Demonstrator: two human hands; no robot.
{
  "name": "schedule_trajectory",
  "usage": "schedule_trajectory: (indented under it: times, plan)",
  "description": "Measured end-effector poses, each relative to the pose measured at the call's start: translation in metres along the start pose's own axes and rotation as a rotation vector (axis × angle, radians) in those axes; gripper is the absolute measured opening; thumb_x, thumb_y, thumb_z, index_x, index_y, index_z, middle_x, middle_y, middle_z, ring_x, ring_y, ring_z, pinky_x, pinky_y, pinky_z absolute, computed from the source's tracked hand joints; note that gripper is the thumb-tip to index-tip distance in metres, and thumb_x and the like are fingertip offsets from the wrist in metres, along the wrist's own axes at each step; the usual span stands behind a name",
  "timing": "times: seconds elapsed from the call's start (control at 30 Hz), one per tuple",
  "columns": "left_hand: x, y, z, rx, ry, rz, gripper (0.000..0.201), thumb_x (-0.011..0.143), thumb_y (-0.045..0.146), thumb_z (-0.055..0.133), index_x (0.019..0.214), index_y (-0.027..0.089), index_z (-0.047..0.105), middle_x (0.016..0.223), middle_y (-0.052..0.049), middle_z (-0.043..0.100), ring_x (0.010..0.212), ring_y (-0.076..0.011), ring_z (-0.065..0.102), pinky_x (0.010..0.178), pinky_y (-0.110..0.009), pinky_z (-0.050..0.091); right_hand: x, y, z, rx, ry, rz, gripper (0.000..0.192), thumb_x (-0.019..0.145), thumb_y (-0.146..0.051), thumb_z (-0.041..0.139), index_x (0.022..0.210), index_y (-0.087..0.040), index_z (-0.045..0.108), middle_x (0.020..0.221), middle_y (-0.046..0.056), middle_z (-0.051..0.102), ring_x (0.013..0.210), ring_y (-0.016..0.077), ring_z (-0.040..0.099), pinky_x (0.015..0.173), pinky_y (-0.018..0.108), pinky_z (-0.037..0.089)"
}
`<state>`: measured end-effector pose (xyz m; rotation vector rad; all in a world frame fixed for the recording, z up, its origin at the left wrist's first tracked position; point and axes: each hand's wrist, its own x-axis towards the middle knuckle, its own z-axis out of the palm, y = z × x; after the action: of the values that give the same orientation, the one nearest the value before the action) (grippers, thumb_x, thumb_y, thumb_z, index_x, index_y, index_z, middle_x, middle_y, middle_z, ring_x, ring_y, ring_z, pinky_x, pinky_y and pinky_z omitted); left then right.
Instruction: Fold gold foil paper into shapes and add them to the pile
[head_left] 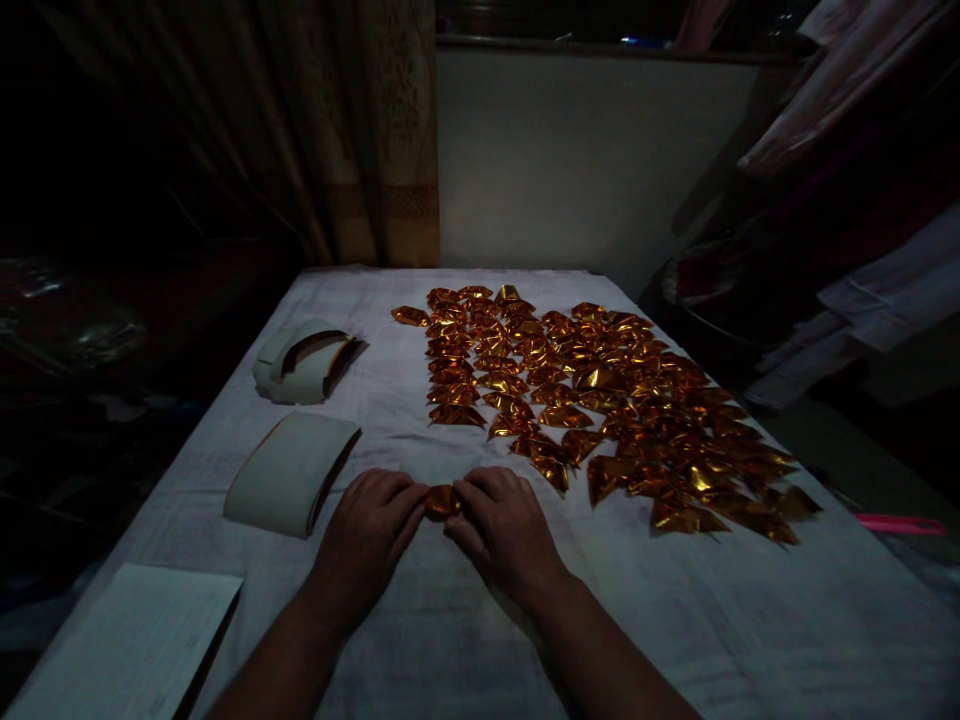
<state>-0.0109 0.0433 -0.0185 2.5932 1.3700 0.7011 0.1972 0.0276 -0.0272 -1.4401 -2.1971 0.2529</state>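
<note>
Between my two hands, just above or on the cloth near the middle of the table, is a small folded gold foil paper ingot (442, 502). My left hand (379, 515) pinches its left end with thumb and fingers. The right end is pinched the same way by my right hand (502, 520), so only the rounded middle shows. Beyond and to the right lie rows of finished-looking gold foil ingots (502, 382), shiny and pointed at both ends. Left of my left hand sits a curved stack of pale paper sheets (294, 473).
A white cloth (600, 620) covers the table. Behind the near stack stands another curled paper stack (304, 362). A flat pale booklet or pad (135, 640) lies at the front left. A curtain (360, 130) hangs at the back, and a pink handle (900, 524) shows beyond the right edge.
</note>
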Motion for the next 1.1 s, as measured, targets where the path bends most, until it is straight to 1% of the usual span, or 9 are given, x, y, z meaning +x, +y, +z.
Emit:
schedule_trajectory:
  times: [0.17,0.27,0.37,0.6,0.8,0.9,1.1]
  plan:
    - [-0.002,0.001,0.000,-0.026,-0.003,-0.016,0.019,0.100,0.028,0.051,0.107,0.023,0.068,0.098,-0.005,0.066,0.093,-0.0219,0.060,0.085,-0.039,0.047,-0.002,0.004,0.001,0.045,0.043,-0.004,0.017,0.092,-0.020,0.063,0.108,-0.023,0.068,0.105,0.006,0.067,0.097,0.0233,0.056,0.082,0.037,0.040]
    - [-0.004,0.001,0.001,-0.046,0.015,-0.034,0.019,0.100,0.029,0.051,0.104,0.023,0.069,0.096,-0.005,0.067,0.092,-0.0216,0.060,0.084,-0.039,0.048,-0.002,0.007,0.002,0.063,0.056,0.000,0.012,0.094,-0.019,0.061,0.102,-0.023,0.069,0.100,0.005,0.068,0.094,0.0220,0.056,0.080,0.036,0.039]
    - [-0.004,0.001,0.002,-0.065,0.001,-0.058,0.020,0.099,0.030,0.051,0.099,0.023,0.070,0.091,-0.004,0.067,0.090,-0.0215,0.061,0.084,-0.039,0.048,-0.001,0.008,0.003,0.086,0.069,0.019,0.011,0.094,-0.019,0.060,0.096,-0.024,0.069,0.095,0.003,0.067,0.092,0.0208,0.056,0.080,0.035,0.039]
    - [0.000,0.002,0.006,-0.073,0.026,-0.123,0.021,0.099,0.031,0.049,0.091,0.022,0.066,0.085,-0.003,0.069,0.084,-0.0217,0.061,0.081,-0.039,0.047,0.001,0.013,0.008,0.081,0.075,0.100,0.012,0.096,-0.022,0.056,0.094,-0.024,0.068,0.087,0.002,0.067,0.085,0.0200,0.057,0.078,0.034,0.038]
    - [0.003,0.003,0.010,0.007,0.054,-0.202,0.017,0.098,0.032,0.049,0.100,0.021,0.062,0.090,-0.005,0.070,0.088,-0.0244,0.061,0.080,-0.040,0.046,0.007,0.012,0.011,0.023,0.130,0.186,0.007,0.092,-0.021,0.058,0.085,-0.022,0.061,0.079,0.002,0.065,0.078,0.0208,0.056,0.072,0.032,0.036]
    - [0.004,0.002,0.011,0.052,0.068,-0.201,0.016,0.098,0.033,0.050,0.102,0.022,0.061,0.090,-0.005,0.070,0.087,-0.0248,0.061,0.080,-0.039,0.046,0.010,0.012,0.013,-0.044,0.126,0.182,0.012,0.094,-0.022,0.057,0.082,-0.023,0.059,0.077,0.001,0.064,0.076,0.0207,0.056,0.071,0.032,0.035]
    - [0.005,0.004,0.010,0.089,0.053,-0.195,0.014,0.098,0.031,0.050,0.099,0.022,0.060,0.089,-0.005,0.069,0.085,-0.0243,0.060,0.080,-0.039,0.045,0.012,0.013,0.015,-0.111,0.120,0.178,0.015,0.096,-0.024,0.056,0.081,-0.023,0.058,0.077,0.002,0.063,0.076,0.0211,0.056,0.071,0.033,0.034]
